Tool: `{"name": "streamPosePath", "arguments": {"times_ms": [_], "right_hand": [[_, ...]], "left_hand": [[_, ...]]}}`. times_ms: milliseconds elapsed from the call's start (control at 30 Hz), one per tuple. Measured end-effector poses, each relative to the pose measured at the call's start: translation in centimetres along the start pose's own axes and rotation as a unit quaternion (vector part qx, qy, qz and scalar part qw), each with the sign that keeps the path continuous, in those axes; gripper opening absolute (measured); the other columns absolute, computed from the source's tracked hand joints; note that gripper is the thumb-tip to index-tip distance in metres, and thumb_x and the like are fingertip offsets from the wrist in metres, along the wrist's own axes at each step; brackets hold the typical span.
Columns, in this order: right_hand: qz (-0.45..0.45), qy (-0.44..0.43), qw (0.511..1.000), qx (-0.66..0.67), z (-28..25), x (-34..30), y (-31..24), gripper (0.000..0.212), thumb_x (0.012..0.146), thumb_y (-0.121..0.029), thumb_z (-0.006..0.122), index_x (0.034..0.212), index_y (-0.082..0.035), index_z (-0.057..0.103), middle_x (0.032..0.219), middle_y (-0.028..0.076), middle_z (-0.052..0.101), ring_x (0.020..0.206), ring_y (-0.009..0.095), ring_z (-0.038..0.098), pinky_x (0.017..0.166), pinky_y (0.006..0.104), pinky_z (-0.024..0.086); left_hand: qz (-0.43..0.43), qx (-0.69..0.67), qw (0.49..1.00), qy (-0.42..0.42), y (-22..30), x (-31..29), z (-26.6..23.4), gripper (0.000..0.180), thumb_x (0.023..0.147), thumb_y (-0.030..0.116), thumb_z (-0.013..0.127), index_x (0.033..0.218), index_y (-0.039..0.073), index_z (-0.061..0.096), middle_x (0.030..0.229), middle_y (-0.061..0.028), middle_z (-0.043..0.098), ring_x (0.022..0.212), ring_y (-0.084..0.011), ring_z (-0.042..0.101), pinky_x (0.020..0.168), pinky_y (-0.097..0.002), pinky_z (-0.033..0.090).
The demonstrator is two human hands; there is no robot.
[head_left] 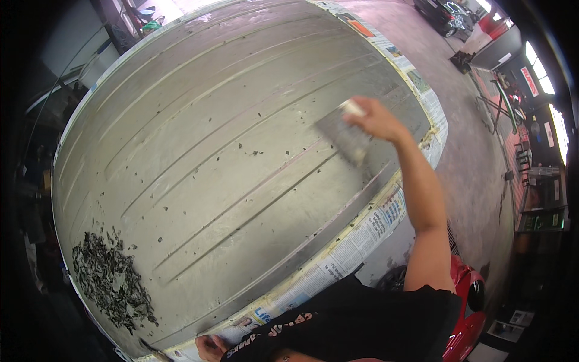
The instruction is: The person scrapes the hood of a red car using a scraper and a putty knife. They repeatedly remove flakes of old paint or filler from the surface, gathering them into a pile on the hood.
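Observation:
A wide, flat grey scraper (344, 134) is in my right hand (377, 117), its fingers closed on the pale upper edge. The scraper is smeared by motion, and its lower edge is over the ridged panel (241, 175), which looks like a vehicle roof with bare greenish-grey metal. My left hand (211, 348) rests at the newspaper-covered near edge with its fingers curled; what they hold, if anything, is hidden. Dark flakes (114, 277) lie heaped at the panel's near left corner, and small bits are scattered across the ridges.
Newspaper (362, 235) and yellow tape line the panel's edge. A red car (464, 308) stands close behind my right arm. Beyond the concrete floor (464, 151), a dark car (446, 17) and a green-and-dark metal stand (503, 105) are at the right. A white bucket (99, 65) is at the left.

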State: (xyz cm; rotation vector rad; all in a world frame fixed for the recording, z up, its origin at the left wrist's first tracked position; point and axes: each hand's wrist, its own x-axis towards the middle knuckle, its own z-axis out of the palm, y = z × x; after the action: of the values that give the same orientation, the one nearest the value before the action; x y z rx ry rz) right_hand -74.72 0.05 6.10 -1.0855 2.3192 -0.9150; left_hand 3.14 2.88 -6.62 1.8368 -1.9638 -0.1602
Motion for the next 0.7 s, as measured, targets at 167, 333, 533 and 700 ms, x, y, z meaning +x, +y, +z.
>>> {"name": "streamPosePath", "arguments": {"times_ms": [167, 333, 533, 700], "right_hand": [[0.049, 0.127, 0.99, 0.025, -0.7, 3.1, -0.1, 0.037, 0.09, -0.026, 0.071, 0.116, 0.0, 0.065, 0.094, 0.008, 0.07, 0.084, 0.017, 0.062, 0.077, 0.0329, 0.049], [-0.005, 0.148, 0.989, -0.025, -1.2, 4.3, 3.5, 0.04, 0.09, -0.025, 0.072, 0.119, 0.002, 0.065, 0.099, 0.015, 0.073, 0.086, 0.021, 0.068, 0.076, 0.0374, 0.053], [-0.192, -0.055, 0.98, 0.002, 12.2, -3.2, -10.8, 0.041, 0.091, -0.027, 0.071, 0.119, 0.001, 0.062, 0.099, 0.021, 0.071, 0.093, 0.03, 0.068, 0.083, 0.042, 0.053], [0.044, -0.042, 0.993, 0.101, 7.2, -4.7, -11.4, 0.068, 0.095, -0.037, 0.067, 0.142, 0.008, 0.047, 0.111, 0.014, 0.07, 0.1, 0.02, 0.063, 0.091, 0.0374, 0.051]], "left_hand": [[0.151, -0.069, 0.985, -0.051, -7.5, 0.5, 0.6, 0.03, 0.091, 0.024, 0.072, 0.103, 0.004, 0.053, 0.069, -0.0074, 0.05, 0.054, -0.0195, 0.046, 0.05, -0.0332, 0.038], [0.239, -0.095, 0.966, 0.036, 1.7, 2.7, 0.2, 0.034, 0.093, 0.026, 0.069, 0.108, 0.005, 0.046, 0.065, -0.0054, 0.043, 0.047, -0.0175, 0.038, 0.044, -0.0334, 0.031], [0.241, -0.123, 0.963, 0.004, 0.6, 2.9, -0.1, 0.033, 0.091, 0.024, 0.07, 0.107, 0.006, 0.047, 0.067, -0.005, 0.046, 0.047, -0.0166, 0.039, 0.044, -0.0327, 0.034], [0.215, -0.143, 0.965, 0.041, 2.1, 2.4, -0.2, 0.031, 0.089, 0.018, 0.073, 0.105, 0.006, 0.049, 0.067, -0.0042, 0.048, 0.048, -0.0149, 0.041, 0.044, -0.0313, 0.036]]}}
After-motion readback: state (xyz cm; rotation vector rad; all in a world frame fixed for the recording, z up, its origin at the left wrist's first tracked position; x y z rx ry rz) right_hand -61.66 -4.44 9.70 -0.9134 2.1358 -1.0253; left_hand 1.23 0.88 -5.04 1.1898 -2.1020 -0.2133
